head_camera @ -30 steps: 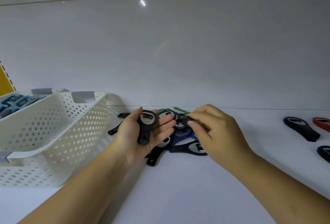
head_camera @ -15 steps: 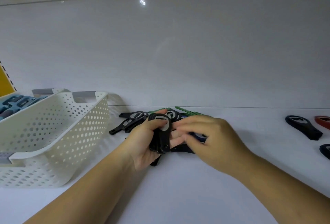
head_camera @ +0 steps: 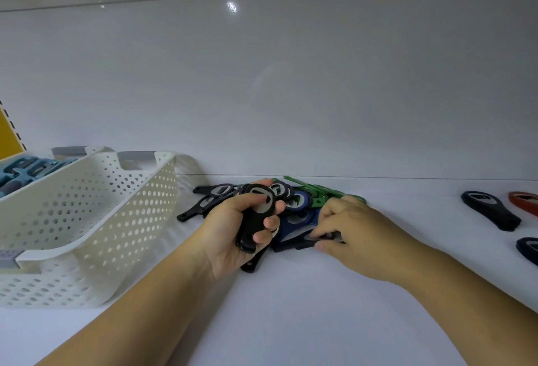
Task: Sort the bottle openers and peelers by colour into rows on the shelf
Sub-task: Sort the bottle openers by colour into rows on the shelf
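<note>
A mixed pile of bottle openers (head_camera: pixel 300 205) lies on the white shelf (head_camera: pixel 291 301): black ones on the left, blue in the middle, green at the back. My left hand (head_camera: pixel 233 231) grips a small stack of black bottle openers (head_camera: pixel 256 220) upright over the pile's near edge. My right hand (head_camera: pixel 349 234) reaches into the pile's right side and pinches another black bottle opener (head_camera: pixel 313 240) that lies flat on the shelf. Off to the right lie a black opener (head_camera: pixel 492 211), a red opener (head_camera: pixel 524 201) and a dark opener (head_camera: pixel 528 249), set apart.
A white perforated basket (head_camera: pixel 87 220) stands at the left, close to the pile. Behind it another basket holds light blue tools (head_camera: pixel 23 170). The shelf's glossy white back wall (head_camera: pixel 291 88) rises just behind the pile.
My left hand has closed its fingers round the black openers and turned them upright. My right hand has dropped from the stack down to an opener lying at the pile's near right.
</note>
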